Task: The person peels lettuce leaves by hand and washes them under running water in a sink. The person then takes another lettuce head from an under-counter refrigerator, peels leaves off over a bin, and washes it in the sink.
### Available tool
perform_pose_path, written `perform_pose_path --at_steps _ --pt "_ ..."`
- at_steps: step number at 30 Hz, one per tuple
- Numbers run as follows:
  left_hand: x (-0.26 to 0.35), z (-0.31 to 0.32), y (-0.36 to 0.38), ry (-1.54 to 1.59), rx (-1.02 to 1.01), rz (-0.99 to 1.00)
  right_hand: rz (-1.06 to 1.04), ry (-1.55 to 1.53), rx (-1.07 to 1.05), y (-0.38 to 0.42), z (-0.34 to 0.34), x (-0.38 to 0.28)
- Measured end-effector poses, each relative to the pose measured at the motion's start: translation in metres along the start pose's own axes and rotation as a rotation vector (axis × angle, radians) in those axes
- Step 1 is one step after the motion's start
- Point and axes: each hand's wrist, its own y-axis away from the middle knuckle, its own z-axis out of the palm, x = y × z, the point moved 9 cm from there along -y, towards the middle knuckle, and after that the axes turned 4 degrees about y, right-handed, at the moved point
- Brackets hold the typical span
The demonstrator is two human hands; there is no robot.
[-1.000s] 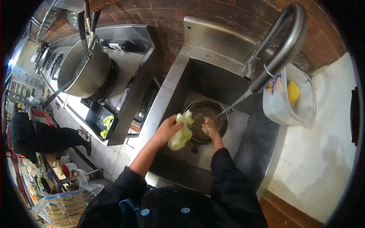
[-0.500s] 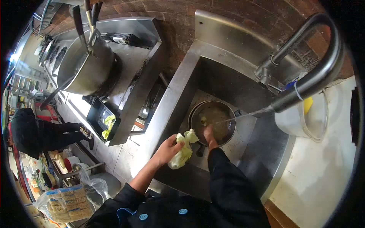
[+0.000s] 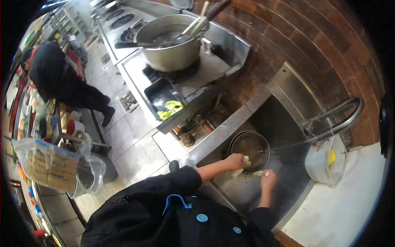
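Gripping pale leafy greens (image 3: 246, 160) in left hand (image 3: 234, 162), seemingly pinching smaller piece (image 3: 257, 173) in right hand (image 3: 269, 179), beside metal pot (image 3: 268, 149), right of centre in frame. Could drop scraps into sink (image 3: 230, 125) by letting go short of the rim.

The lettuce (image 3: 236, 173) over the grey sink (image 3: 292, 173) is pale green; the leaves (image 3: 171, 109) in the black tray (image 3: 153, 91) are yellow-green. The far pot (image 3: 170, 59) is dull silver, the wall (image 3: 312, 45) reddish-brown brick. At right, a whitish tub (image 3: 316, 165) shows a yellow patch (image 3: 331, 157). The near jacket (image 3: 140, 218) is black with blue buttons (image 3: 201, 217); the left floor (image 3: 135, 142), pale grey tile.
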Motion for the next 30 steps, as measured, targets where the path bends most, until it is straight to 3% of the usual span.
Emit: perform_pose_path --at_steps 2,5,8,10,11,12,14,16,18,20,21,22,24,26,28,30 --pt "0.004 -0.009 0.013 0.0 -0.07 0.01 0.013 -0.019 -0.253 0.001 0.021 -0.002" --pt "0.029 -0.062 0.034 0.033 0.021 0.188 -0.068 -0.129 -0.188 -0.017 0.009 -0.057" --pt "0.034 -0.155 0.065 0.061 0.164 0.22 -0.212 -0.407 -0.145 -0.034 -0.019 -0.163" --pt "0.023 -0.227 0.093 0.072 0.317 0.2 -0.258 -0.66 -0.3 -0.028 -0.033 -0.259" --pt "0.015 -0.261 0.106 0.035 0.389 0.187 -0.425 -0.697 -0.284 -0.032 -0.027 -0.298" --pt "0.004 -0.294 0.116 -0.051 0.437 0.105 -0.571 -0.708 -0.229 -0.032 -0.022 -0.34" --pt "-0.032 -0.345 0.126 -0.107 0.62 -0.009 -0.56 -0.864 -0.38 -0.025 0.004 -0.409" --pt "-0.064 -0.376 0.127 -0.13 0.696 -0.027 -0.73 -0.783 -0.343 -0.023 0.044 -0.459" --pt "-0.12 -0.385 0.107 -0.276 0.618 -0.194 -0.675 -0.655 -0.511 -0.012 0.1 -0.485" --pt "-0.134 -0.384 0.115 -0.3 0.579 -0.202 -0.744 -0.432 -0.495 0.008 0.116 -0.493" --pt "-0.136 -0.38 0.116 -0.322 0.531 -0.216 -0.947 -0.478 -0.258 0.021 0.094 -0.501" --pt "-0.136 -0.38 0.116 -0.321 0.527 -0.216 -0.943 -0.477 -0.259 0.022 0.093 -0.497" --pt "-0.138 -0.378 0.125 0.288 0.682 -0.103 -0.535 -0.767 -0.644 0.021 0.1 -0.463" --pt "-0.101 -0.349 0.118 0.893 0.526 0.015 -0.435 -0.909 -0.8 0.033 0.064 -0.445" --pt "-0.076 -0.312 0.084 1.308 0.357 0.067 -0.457 -1.066 -0.782 0.035 0.035 -0.421" --pt "-0.038 -0.283 0.056 1.275 0.336 0.219 -0.418 -1.129 -0.671 0.029 0.011 -0.389"
